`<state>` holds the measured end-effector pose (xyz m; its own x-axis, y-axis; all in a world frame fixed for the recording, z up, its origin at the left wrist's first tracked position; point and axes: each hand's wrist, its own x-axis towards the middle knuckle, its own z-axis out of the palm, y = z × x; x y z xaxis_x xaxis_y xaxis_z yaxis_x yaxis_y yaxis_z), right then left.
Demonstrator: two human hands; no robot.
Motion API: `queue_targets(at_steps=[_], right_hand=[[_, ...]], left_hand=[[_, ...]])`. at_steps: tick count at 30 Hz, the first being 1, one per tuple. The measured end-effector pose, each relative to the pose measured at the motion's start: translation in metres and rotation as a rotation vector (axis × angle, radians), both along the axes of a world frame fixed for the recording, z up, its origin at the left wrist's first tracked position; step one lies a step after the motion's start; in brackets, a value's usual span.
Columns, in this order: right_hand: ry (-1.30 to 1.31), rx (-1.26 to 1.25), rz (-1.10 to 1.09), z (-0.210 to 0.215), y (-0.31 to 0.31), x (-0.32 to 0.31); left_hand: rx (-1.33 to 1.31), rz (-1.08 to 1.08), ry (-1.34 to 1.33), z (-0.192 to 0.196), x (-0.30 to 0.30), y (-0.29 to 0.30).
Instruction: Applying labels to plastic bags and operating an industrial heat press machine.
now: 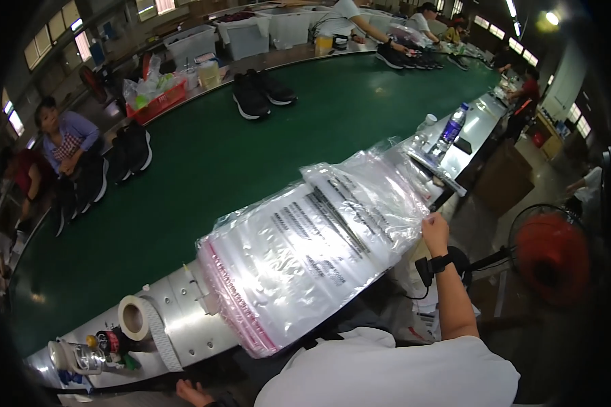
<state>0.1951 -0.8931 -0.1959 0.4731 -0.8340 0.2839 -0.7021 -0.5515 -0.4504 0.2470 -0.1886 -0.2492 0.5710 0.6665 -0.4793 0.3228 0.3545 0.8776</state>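
Workshop hall: a long green conveyor belt (183,197), edged on its near side by a silver metal ledge (191,325).

Nearest, left hand (194,393): below the ledge's near edge, fingers loosely curled and apart.

White paper-like roll (146,319), a perforated strip trailing from it: standing toward the ledge's left end.

Stack of clear plastic bags (299,251), black-printed, pink band along the left end: lying across the middle of the ledge, overlapping the belt's near edge.

Right hand (436,230), dark band at the wrist: thumb and fingers pinching the stack's right end.

Red-bladed fan (553,258): beyond the ledge's right side.

Clear bottle with purple label (453,127): tilted in view, toward the ledge's right end.

Black shoes with white soles (250,102): a pair near the belt's far edge.

Red plastic basket (157,102), filled with clear plastic: just beyond that edge.

Translucent pale bins (248,41): farther back, in a row.
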Motion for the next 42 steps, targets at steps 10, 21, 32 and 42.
queue_targets(at_steps=[10,21,32,42], right_hand=[[-0.323,-0.057,0.18,0.043,0.063,0.015],[-0.361,0.328,1.208,0.087,0.251,0.088],[0.119,1.274,1.723,0.09,0.358,0.094],[-0.096,1.034,1.489,0.07,0.309,0.092]], left_hand=[[0.726,-0.049,-0.238,-0.043,0.118,-0.017],[0.413,-0.536,-0.21,0.063,0.105,-0.118],[0.22,-0.97,-0.025,0.15,0.017,-0.148],[0.4,-1.919,-0.612,0.089,0.045,-0.136]])
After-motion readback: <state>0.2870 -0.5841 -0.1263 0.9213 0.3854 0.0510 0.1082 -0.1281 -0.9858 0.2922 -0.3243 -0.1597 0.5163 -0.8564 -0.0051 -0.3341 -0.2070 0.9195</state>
